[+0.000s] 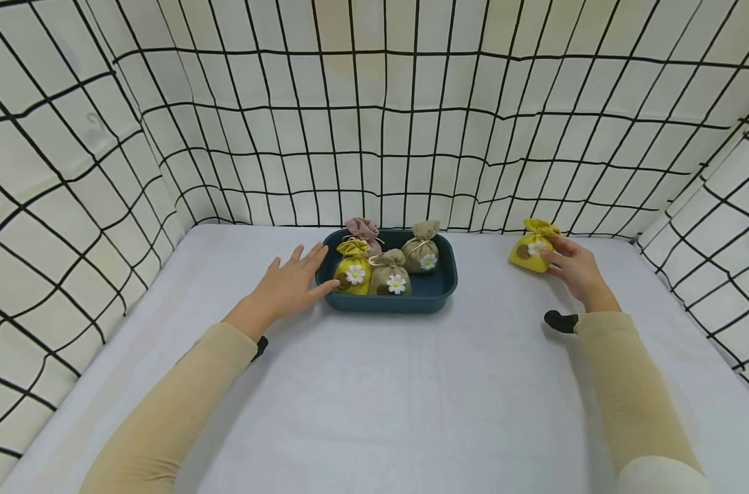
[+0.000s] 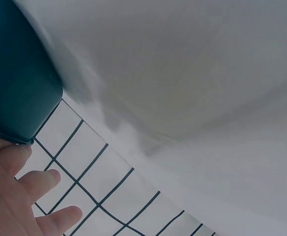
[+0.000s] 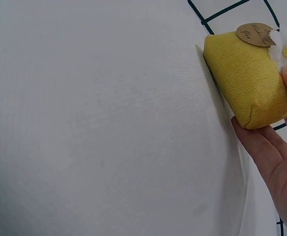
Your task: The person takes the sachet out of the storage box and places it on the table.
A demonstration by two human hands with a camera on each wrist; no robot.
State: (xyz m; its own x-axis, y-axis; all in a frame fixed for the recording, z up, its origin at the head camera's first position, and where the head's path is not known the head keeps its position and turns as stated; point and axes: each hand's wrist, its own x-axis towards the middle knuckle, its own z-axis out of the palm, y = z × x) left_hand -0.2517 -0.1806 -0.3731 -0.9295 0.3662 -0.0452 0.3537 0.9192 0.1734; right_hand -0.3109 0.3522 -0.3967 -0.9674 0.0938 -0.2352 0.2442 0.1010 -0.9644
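A dark teal tray (image 1: 386,304) stands at the back of the table with several drawstring pouches in it. Inside are a yellow pouch (image 1: 353,267) at the left, a beige pouch (image 1: 389,273) beside it, another beige pouch (image 1: 420,248) at the right and a pink pouch (image 1: 364,232) behind. My left hand (image 1: 287,283), fingers spread, touches the tray's left rim. To the right of the tray, my right hand (image 1: 574,266) pinches a second yellow pouch (image 1: 525,255) between thumb and fingers. In the right wrist view, that yellow pouch (image 3: 246,78) shows a brown tag and a white flower.
A white sheet (image 1: 374,398) covers the table. Black wire grid panels (image 1: 383,130) backed with pale cloth stand along the back and both sides. Dark strap ends (image 1: 561,322) stick out at the wrists.
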